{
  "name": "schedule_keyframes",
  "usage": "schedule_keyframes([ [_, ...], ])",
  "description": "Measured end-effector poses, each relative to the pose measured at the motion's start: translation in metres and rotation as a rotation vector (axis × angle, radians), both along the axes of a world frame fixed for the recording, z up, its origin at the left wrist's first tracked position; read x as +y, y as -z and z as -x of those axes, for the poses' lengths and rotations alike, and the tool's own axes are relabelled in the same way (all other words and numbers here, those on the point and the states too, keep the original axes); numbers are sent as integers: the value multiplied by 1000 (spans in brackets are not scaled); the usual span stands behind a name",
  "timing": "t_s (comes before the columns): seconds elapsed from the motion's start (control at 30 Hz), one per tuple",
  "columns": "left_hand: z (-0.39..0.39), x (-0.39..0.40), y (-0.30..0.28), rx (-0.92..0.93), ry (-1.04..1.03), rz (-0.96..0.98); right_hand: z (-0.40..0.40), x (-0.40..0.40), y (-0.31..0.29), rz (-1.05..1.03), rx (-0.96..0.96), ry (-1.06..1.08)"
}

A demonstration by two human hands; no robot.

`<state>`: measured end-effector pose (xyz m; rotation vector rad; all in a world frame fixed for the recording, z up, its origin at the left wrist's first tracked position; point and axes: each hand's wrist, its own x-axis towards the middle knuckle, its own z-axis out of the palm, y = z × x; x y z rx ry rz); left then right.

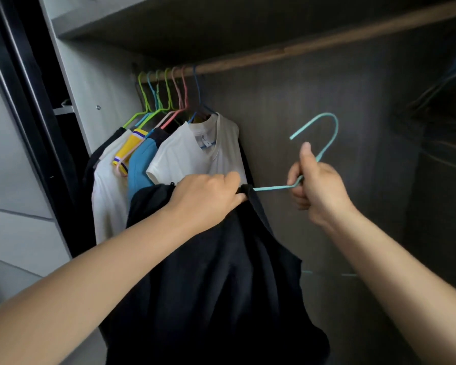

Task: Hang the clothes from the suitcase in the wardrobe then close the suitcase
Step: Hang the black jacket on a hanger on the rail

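Right hand [317, 185] grips teal hanger [327, 143] centre-right, steadying it; left hand [208, 198] pinches black shirt [221, 272], feeding shoulder onto arm.

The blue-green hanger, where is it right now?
The teal hanger is right of centre, below the rail, gripped by the right hand, one arm inside the black garment.

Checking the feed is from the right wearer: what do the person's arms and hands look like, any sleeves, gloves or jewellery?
Both forearms are bare as far as the picture shows; no sleeve edge comes into view. The left hand and the right hand wear no gloves, and no rings, watch or bracelet show on the visible fingers or wrists. No markings are visible.
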<state>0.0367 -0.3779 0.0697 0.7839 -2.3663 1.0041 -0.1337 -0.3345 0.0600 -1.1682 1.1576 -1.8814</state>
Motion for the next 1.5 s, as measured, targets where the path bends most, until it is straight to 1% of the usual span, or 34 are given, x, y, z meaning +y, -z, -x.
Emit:
schedule_keyframes([
  [0.07,3,-4,2,43,64,16,-4,2,0,27,111,54],
  [0.1,8,-2,5,9,63,-20,-5,2,2,37,169,71],
  [0.13,13,1,9,-11,42,-42,-8,3,5,49,233,72],
  [0.2,23,2,17,-45,-71,-170,-14,3,10,76,345,60],
  [0.27,31,4,16,12,-89,-263,-15,2,13,84,423,48],
  [0.33,35,5,11,35,-94,-281,-7,0,14,98,538,48],
  [0.37,33,3,7,68,-83,-298,-4,-2,17,154,630,98],
  [0.47,30,-6,-6,182,-104,-349,16,0,28,465,842,443],
  [0.5,28,-10,-11,225,-118,-360,21,1,36,532,891,440],
  [0.53,27,-14,-15,263,-122,-370,21,1,47,547,908,336],
  [0.57,27,-17,-20,293,-119,-373,18,2,55,495,890,165],
  [0.63,30,-18,-27,346,-99,-367,8,-2,67,284,750,-167],
  [0.67,33,-19,-29,357,-82,-361,6,-8,74,200,656,-219],
  [0.7,35,-19,-30,364,-73,-362,5,-14,78,150,577,-211],
  [0.77,35,-18,-28,381,-71,-388,9,-22,76,120,492,-143],
  [0.83,29,-20,-24,424,-93,-422,15,-23,76,129,496,-127],
  [0.87,24,-21,-24,454,-101,-435,19,-22,74,125,525,-172],
  [0.9,21,-21,-22,479,-103,-453,25,-19,76,95,561,-274],
  [0.93,15,-21,-23,493,-94,-457,29,-14,74,29,592,-435],
  [0.97,12,-19,-22,501,-69,-456,33,-10,73,-84,636,-599],
  [1.0,10,-17,-21,501,-34,-452,37,-7,70,-219,743,-714],
  [1.03,9,-14,-19,498,5,-445,40,-7,67,-330,912,-764],
  [1.07,7,-11,-18,492,36,-438,41,-8,65,-404,1089,-741],
  [1.1,5,-9,-16,494,57,-430,41,-10,64,-430,1240,-675],
  [1.13,2,-9,-15,510,69,-422,41,-12,62,-411,1352,-591],
  [1.17,-3,-9,-14,540,78,-420,43,-13,62,-344,1403,-516],
  [1.23,-15,-10,-15,624,110,-436,53,-16,65,-203,1359,-420],
  [1.3,-23,-9,-14,706,151,-454,62,-16,65,-59,1215,-282],
  [1.33,-28,-9,-13,738,158,-457,62,-17,65,40,1086,-159],
  [1.37,-30,-9,-11,759,164,-466,62,-17,63,123,894,-15],
  [1.4,-32,-10,-9,775,165,-484,59,-16,59,174,652,110],
  [1.43,-33,-10,-7,787,156,-508,56,-17,54,222,432,197],
  [1.47,-35,-11,-5,797,140,-534,53,-20,47,268,254,257],
  [1.5,-36,-11,-2,793,119,-563,52,-23,39,304,131,314],
])
